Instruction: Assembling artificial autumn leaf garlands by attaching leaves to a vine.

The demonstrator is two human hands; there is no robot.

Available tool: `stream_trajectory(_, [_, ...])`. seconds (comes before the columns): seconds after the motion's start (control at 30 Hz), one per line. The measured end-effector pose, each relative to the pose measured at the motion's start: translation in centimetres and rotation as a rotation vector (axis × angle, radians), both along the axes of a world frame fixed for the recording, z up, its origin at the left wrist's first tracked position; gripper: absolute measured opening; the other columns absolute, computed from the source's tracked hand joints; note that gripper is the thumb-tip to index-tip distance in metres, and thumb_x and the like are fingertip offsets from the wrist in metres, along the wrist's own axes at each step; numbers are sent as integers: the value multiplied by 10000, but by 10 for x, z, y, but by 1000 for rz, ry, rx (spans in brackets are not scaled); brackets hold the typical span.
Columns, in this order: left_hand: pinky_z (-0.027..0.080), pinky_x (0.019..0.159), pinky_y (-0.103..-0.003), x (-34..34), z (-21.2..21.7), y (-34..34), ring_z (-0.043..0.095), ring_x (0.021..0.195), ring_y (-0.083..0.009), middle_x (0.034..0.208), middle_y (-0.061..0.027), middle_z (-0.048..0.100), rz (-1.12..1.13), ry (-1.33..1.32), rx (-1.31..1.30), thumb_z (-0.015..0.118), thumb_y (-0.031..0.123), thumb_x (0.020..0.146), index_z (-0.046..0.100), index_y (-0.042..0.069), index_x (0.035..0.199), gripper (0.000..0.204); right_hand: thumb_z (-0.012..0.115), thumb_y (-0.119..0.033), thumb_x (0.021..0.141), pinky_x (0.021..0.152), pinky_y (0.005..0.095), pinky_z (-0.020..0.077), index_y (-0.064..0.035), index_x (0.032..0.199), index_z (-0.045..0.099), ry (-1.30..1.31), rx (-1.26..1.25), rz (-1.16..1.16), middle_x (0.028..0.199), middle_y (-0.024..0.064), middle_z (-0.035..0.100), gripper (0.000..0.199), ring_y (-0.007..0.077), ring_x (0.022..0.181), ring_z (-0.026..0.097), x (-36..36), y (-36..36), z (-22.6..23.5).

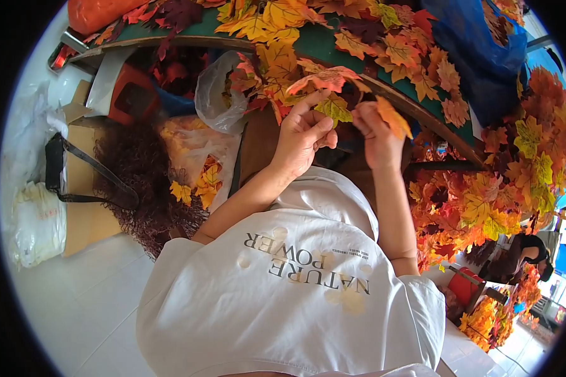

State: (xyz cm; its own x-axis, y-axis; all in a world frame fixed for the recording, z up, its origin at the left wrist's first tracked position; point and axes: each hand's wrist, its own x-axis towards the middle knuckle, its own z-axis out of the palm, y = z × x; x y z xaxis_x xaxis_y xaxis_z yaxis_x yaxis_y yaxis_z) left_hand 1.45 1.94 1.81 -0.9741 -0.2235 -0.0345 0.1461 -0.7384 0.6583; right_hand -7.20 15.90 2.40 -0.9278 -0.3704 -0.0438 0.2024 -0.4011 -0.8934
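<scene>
Both of my hands are raised at the edge of the green table [198, 26], among artificial maple leaves. My left hand [300, 137] is closed in a pinch below a pink-orange leaf [326, 78], its fingertips at the leaf's underside. Between the hands a small yellow-green leaf [335, 108] hangs from the same bunch. My right hand [381, 139] is curled closed beside it, and an orange leaf [394, 118] sticks out over its knuckles. The thin stems between my fingers are too small to make out.
Yellow and orange leaves [258, 25] lie across the table. At the right hang dense leaf garlands [478, 207] and a blue plastic bag [478, 56]. A clear bag [220, 94], dark curly strands [138, 169] and a cardboard box [82, 207] are at the left. Another person [516, 257] is at far right.
</scene>
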Motion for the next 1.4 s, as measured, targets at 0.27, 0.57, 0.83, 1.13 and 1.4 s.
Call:
stream_trajectory(0.27, [495,518,-220,-1,-1,1,575,604,-106,820,-40,582,5,-27,-15,573,-44,857,488,58,1191,359,627,-37,834,737,264,539,-6,1086,562,-138,-90,-4,976,73,618,263,162,842,628,28,-22,-14])
stream_trajectory(0.57, [484,513,-230,-4,-11,0,566,596,-120,792,-52,565,-24,-59,-48,573,-81,835,465,60,1249,450,642,-17,816,775,287,537,-21,1171,495,-55,-42,25,1066,69,589,384,173,926,612,28,-18,-17])
stream_trajectory(0.83, [474,515,-234,-1,-11,-2,557,586,-123,792,-39,556,-35,-53,-95,597,-71,819,482,79,1262,481,637,-18,826,801,301,539,-26,1174,492,-92,-72,1,1077,72,587,377,182,953,610,28,-19,-21])
stream_trajectory(1.13, [468,498,-234,-2,-15,-2,556,589,-124,785,-41,545,-43,-64,-88,597,-76,817,481,89,1263,490,650,43,784,823,342,541,-6,1161,497,-196,-122,-6,1106,98,573,409,210,991,594,28,-18,-20])
stream_trajectory(1.4, [464,501,-241,-1,-14,-2,550,581,-126,771,-42,531,-22,-75,-66,594,-92,806,482,61,1248,482,632,6,812,814,323,540,-22,1172,495,-181,-104,-8,1103,86,576,386,195,978,599,27,-18,-25])
